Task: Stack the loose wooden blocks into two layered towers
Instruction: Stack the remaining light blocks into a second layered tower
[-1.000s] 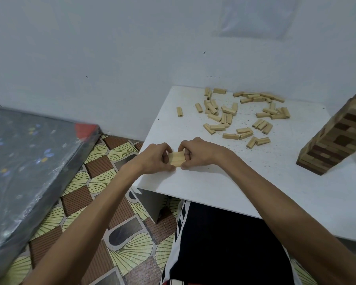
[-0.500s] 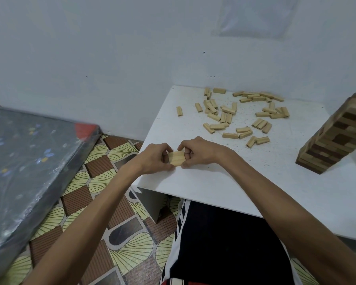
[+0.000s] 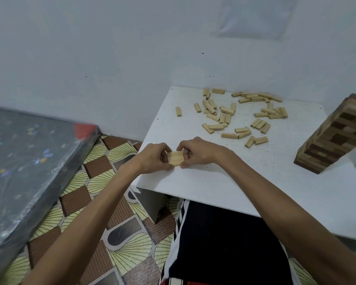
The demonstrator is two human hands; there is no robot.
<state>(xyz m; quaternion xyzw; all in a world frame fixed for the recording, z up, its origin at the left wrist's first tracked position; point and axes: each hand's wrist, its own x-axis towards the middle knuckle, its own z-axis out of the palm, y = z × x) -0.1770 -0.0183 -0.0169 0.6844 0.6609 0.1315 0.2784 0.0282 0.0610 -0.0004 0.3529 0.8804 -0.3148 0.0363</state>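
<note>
our left hand (image 3: 152,159) and right hand (image 3: 197,154) are pinching inward with curled fingers. we are working at the white table (image 3: 224,182): a mixed-wood tower (image 3: 333,138) is standing at its right, loose pale blocks (image 3: 224,118) are lying scattered toward the far side, and the pinched flat block set (image 3: 175,158) is sitting near its front left corner.

One table (image 3: 214,182), one tower (image 3: 337,136), roughly forty loose blocks (image 3: 228,135).

loose blocks (image 3: 234,118) ahead; tower (image 3: 335,136) blocks right
</note>
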